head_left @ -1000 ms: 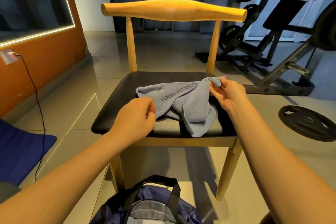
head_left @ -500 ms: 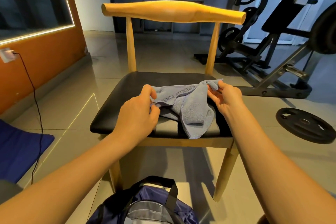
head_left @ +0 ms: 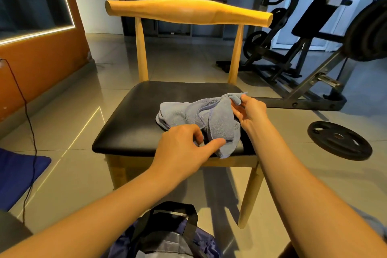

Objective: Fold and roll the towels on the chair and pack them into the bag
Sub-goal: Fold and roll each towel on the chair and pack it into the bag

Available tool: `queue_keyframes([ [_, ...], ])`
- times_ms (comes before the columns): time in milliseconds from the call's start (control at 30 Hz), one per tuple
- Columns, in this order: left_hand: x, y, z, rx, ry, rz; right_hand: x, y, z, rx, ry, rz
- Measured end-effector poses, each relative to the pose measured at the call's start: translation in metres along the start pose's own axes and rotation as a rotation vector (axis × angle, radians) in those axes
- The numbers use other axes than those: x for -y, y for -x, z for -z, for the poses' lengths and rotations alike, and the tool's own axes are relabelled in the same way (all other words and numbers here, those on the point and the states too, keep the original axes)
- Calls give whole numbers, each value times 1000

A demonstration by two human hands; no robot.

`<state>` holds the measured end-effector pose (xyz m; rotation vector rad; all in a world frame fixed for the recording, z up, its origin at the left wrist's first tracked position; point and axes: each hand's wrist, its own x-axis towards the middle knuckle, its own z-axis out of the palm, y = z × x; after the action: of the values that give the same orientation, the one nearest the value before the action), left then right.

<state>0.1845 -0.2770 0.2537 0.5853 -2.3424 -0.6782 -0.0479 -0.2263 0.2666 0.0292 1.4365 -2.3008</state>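
On tiled floor [head_left: 69, 174], chair [head_left: 146, 115] with black seat, bag [head_left: 167, 243] cut off at the bottom edge, crumpled grey towel [head_left: 215, 119] on the seat's front right – far corner pinched by right hand [head_left: 251, 113], left hand [head_left: 180, 151] at near fold, grip unclear.

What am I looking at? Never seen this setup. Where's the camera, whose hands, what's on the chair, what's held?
There is no machine here. A person works with bare hands, and the one picture comes from a wide-angle camera worn on their head, looking forward and down. The two arms entering from the bottom are the wearer's own.

A crumpled blue-grey towel lies on the black seat of a wooden chair. The right hand pinches the towel's far corner. The left hand is at its near edge with the thumb touching it; whether it grips is unclear.

A blue bag sits on the floor nearest the camera. A gym machine and a weight plate are on the right.
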Motion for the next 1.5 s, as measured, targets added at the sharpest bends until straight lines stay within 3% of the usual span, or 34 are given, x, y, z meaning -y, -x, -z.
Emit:
queue_keyframes([
  [167,-16,-10,-14,-57,-283,-68,1,1,0,-8,10,2],
  [400,-10,-21,3,46,-133,16,15,-5,2,-70,68,29],
  [500,7,-41,39,-16,-31,126,34,-6,5,-108,203,126],
  [633,28,-65,98,-111,135,152,52,12,9,-82,186,313],
  [800,29,-86,175,-28,232,51,93,51,-16,-4,255,586],
  [900,21,-95,215,-78,248,-16,125,83,-40,-17,322,697],
  [967,16,-102,237,-126,250,-36,146,113,-54,78,357,748],
  [1067,15,-112,267,-170,233,-33,171,161,-67,433,407,782],
  [1133,16,-116,281,-168,218,-18,182,180,-70,576,510,770],
  [1200,18,-118,290,-178,197,-4,187,183,-74,484,578,779],
  [1300,17,-117,292,-180,127,-33,182,185,-84,204,498,829],
  [1333,16,-117,292,-180,95,-54,180,189,-88,214,538,834],
  [1433,16,-117,295,-167,44,-95,175,215,-99,571,741,707],
  [1467,18,-117,295,-163,31,-96,178,218,-103,550,735,729],
  [1500,20,-117,296,-170,18,-88,183,216,-105,414,714,808],
])
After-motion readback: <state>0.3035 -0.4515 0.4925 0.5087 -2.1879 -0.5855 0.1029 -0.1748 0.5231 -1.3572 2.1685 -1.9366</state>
